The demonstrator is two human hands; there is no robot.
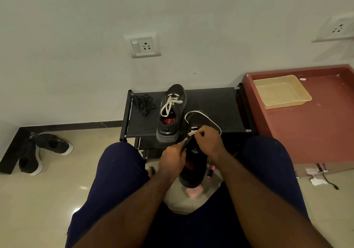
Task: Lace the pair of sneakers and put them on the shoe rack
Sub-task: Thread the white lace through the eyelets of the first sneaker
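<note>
A dark sneaker [171, 113] with a white lace threaded through it stands on the top shelf of the black shoe rack [214, 105]. A second dark sneaker [194, 163] is held between my knees, its toe toward the rack. My left hand [172, 158] grips its left side by the eyelets. My right hand [207, 142] pinches the white lace [201, 116] at the upper eyelets, and the lace loops out over the toe.
A bundle of black laces [143, 103] lies at the rack's left end. Another dark pair of shoes [41, 151] sits on the floor at the left. A red cabinet [316, 129] with a yellow tray [281, 92] stands right. Pink items [194, 192] lie on the floor.
</note>
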